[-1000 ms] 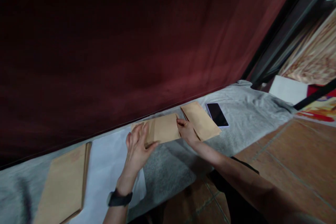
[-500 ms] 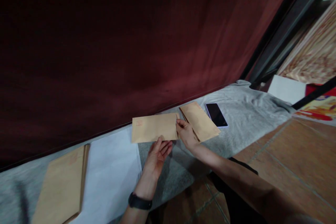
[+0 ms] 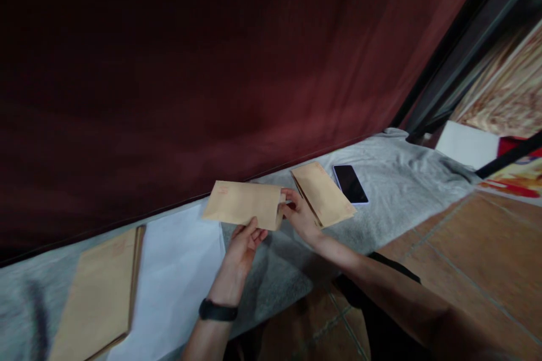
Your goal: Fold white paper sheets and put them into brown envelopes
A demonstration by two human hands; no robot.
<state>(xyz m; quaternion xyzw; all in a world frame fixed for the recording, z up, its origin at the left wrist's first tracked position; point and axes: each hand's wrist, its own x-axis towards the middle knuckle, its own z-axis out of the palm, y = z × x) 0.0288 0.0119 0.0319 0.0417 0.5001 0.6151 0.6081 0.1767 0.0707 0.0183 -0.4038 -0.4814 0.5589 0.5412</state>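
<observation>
A brown paper envelope [image 3: 243,201] with small red print at its left end is held just above the grey cloth. My left hand [image 3: 245,243] grips its lower edge, thumb on top and fingers beneath. At the envelope's right end, my right hand [image 3: 298,217] has its fingers bent around the flap; the thumb and forefinger are at the opening. Whether anything is inside the envelope cannot be seen. Just right of my right hand lies a small stack of similar envelopes [image 3: 324,194].
A phone [image 3: 350,184] lies beyond the small stack. To the left are white paper sheets [image 3: 178,276] and a thicker pile of brown envelopes [image 3: 99,287]. Grey cloth [image 3: 398,175] covers the narrow surface, backed by a dark red panel [image 3: 237,79]. Tiled floor [image 3: 478,242] shows at right.
The envelope has shifted slightly left and tilted, its left end swinging up. My left hand has moved left with it, and my right fingers have opened around the flap end.
</observation>
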